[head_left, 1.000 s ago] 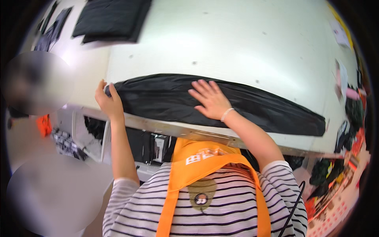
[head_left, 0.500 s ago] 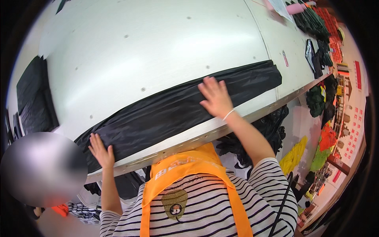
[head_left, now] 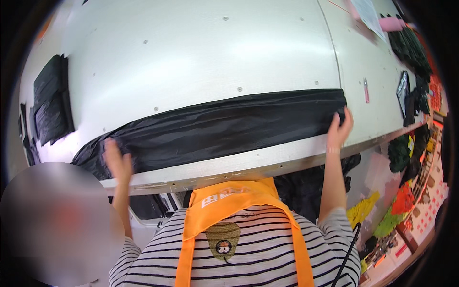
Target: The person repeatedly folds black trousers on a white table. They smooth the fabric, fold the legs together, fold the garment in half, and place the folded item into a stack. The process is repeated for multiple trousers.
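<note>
A long strip of folded, shiny black fabric (head_left: pixel 220 126) lies along the near edge of the white table (head_left: pixel 201 57), with creases along its length. My left hand (head_left: pixel 117 160) rests on its left part, fingers stretched out and slightly blurred. At the strip's right end is my right hand (head_left: pixel 340 128), thumb and fingers apart beside the short edge. Neither hand is closed round the fabric.
A folded black stack (head_left: pixel 51 100) lies at the table's far left. Toward the right are a small pink-handled tool (head_left: pixel 366 91), a pink bottle (head_left: pixel 392 24), paper (head_left: pixel 368 16) and dark fabric pieces (head_left: pixel 406 98). Black fabric (head_left: pixel 306 186) hangs below the table edge.
My right hand has moved right, from the middle of the black strip to its right end. My left hand still lies on the left part. The view has shifted and turned slightly.
</note>
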A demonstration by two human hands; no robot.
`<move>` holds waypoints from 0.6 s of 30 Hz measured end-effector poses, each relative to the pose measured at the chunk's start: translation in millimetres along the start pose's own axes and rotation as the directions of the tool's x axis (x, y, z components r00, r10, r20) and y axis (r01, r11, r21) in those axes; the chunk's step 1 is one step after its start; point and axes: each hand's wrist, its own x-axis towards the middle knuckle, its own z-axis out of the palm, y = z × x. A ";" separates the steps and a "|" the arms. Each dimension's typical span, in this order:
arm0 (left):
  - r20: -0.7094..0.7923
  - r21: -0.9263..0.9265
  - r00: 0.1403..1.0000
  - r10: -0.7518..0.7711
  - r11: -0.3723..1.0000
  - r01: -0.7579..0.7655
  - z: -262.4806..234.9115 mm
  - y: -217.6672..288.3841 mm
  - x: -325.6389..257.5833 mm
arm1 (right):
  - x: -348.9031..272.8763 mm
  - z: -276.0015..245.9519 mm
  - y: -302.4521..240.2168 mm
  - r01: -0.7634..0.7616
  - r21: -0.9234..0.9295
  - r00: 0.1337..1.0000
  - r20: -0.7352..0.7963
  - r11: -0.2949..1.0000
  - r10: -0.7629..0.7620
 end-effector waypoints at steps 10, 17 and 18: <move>0.110 -0.185 0.937 0.331 0.933 -0.307 15.4 203.3 36.3 | -105.4 29.7 -148.8 -0.686 0.727 0.502 0.499 -0.026 0.706; -0.010 -0.381 0.945 0.328 0.872 -0.307 31.9 284.4 64.0 | 17.1 4.6 -179.7 -0.264 0.889 0.719 -0.078 0.375 0.690; -0.020 -0.427 0.947 0.321 0.854 -0.299 32.1 291.6 68.8 | 32.6 -2.6 -203.9 -0.133 0.901 0.801 -0.147 0.413 0.580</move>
